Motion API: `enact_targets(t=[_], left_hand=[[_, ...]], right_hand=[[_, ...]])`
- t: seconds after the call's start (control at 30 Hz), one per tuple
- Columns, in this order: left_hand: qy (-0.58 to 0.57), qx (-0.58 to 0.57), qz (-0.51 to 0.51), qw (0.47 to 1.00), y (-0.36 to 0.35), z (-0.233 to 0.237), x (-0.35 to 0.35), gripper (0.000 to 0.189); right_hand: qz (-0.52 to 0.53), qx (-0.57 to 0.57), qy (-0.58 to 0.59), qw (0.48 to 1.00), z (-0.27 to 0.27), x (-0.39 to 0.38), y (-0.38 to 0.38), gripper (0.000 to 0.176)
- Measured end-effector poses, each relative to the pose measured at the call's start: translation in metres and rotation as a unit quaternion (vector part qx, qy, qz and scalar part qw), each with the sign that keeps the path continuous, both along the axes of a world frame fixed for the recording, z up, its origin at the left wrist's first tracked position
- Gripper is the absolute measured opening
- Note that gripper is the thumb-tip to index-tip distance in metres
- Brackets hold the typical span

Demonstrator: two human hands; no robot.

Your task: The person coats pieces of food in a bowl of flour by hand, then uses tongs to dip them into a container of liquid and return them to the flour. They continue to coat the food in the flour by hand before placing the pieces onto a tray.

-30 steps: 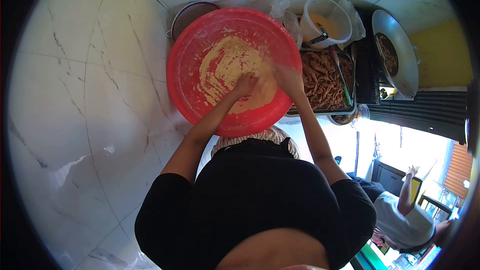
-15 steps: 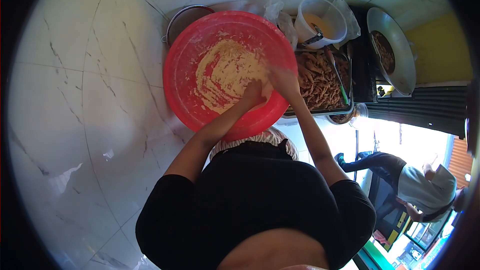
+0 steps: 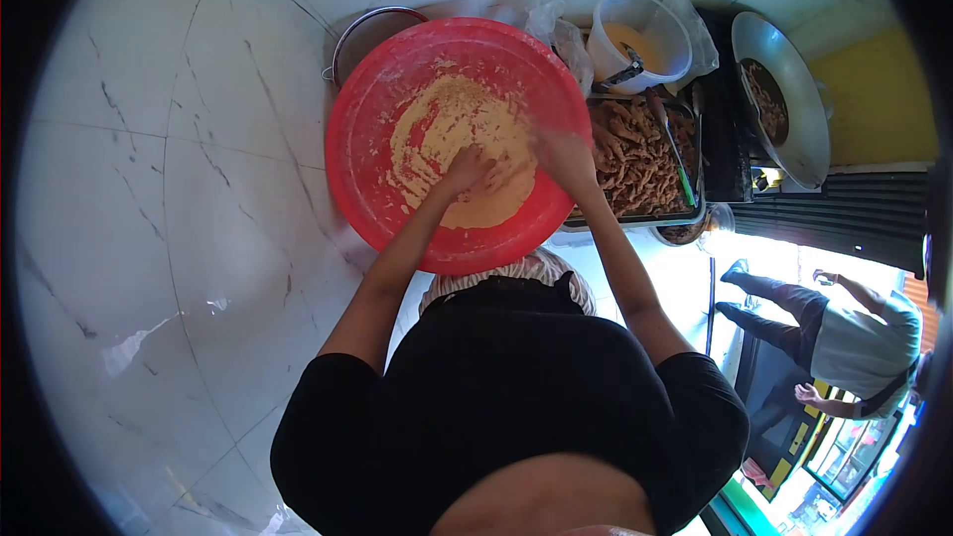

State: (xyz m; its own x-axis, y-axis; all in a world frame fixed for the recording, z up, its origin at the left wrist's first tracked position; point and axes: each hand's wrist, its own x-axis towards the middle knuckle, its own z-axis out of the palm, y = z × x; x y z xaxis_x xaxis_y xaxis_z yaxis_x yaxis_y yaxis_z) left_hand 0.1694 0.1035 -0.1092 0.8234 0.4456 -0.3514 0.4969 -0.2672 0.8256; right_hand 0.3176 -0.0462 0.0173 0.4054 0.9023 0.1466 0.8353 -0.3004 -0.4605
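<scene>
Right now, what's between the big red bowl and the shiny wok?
Between red bowl and wok lies a tray of fried strips, in the head view.

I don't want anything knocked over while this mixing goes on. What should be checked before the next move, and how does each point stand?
1. Both hands in the bowl: left hand and right hand are on the pale mix inside the red basin: ok.
2. Mix gathered together: smears streak the basin's left wall: not ok.
3. Basin sitting flat: its underside is hidden: cannot tell.
4. Gap to the tray of fried pieces: it lies right by the basin's rim, and contact is unclear: cannot tell.
5. Other person out of the way: well apart, lower right: ok.
</scene>
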Motion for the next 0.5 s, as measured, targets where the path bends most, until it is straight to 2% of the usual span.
enact_targets(t=[0.03,0.07,0.13,0.17,0.23,0.3,0.37,0.43,0.47,0.5], left_hand=[[0.028,0.096,-0.038,0.994,-0.004,-0.002,0.007,0.042],[0.028,0.097,-0.038,0.994,-0.015,0.000,0.009,0.042],[-0.018,0.304,-0.019,0.952,-0.043,0.004,0.008,0.050],[-0.018,0.305,-0.019,0.952,-0.051,0.002,0.010,0.050],[-0.032,0.285,-0.117,0.951,-0.064,0.002,0.015,0.057],[0.005,0.256,-0.129,0.958,-0.073,0.006,0.011,0.054],[0.042,0.228,-0.139,0.963,-0.076,0.014,0.005,0.052],[0.065,0.115,-0.181,0.974,-0.068,0.022,-0.008,0.042],[0.066,0.115,-0.181,0.975,-0.063,0.038,-0.011,0.042],[0.113,-0.014,-0.201,0.973,-0.055,0.053,-0.012,0.039]], right_hand=[[0.000,0.000,-0.001,1.000,0.001,0.000,0.000,0.026],[0.000,-0.017,-0.006,1.000,0.003,-0.001,0.000,0.023],[0.000,-0.033,-0.010,0.999,0.004,-0.001,0.001,0.021],[0.001,-0.001,-0.012,1.000,0.002,-0.002,0.001,0.020],[0.001,0.029,-0.014,0.999,0.001,-0.001,-0.001,0.019],[-0.004,-0.027,-0.019,0.999,0.000,0.000,0.000,0.023],[0.002,-0.003,-0.021,1.000,-0.006,0.001,-0.001,0.022],[0.007,0.021,-0.024,0.999,-0.008,0.003,0.000,0.021],[0.007,0.010,-0.028,1.000,-0.005,0.002,-0.002,0.020],[0.008,-0.001,-0.032,0.999,-0.003,0.001,-0.002,0.019]])
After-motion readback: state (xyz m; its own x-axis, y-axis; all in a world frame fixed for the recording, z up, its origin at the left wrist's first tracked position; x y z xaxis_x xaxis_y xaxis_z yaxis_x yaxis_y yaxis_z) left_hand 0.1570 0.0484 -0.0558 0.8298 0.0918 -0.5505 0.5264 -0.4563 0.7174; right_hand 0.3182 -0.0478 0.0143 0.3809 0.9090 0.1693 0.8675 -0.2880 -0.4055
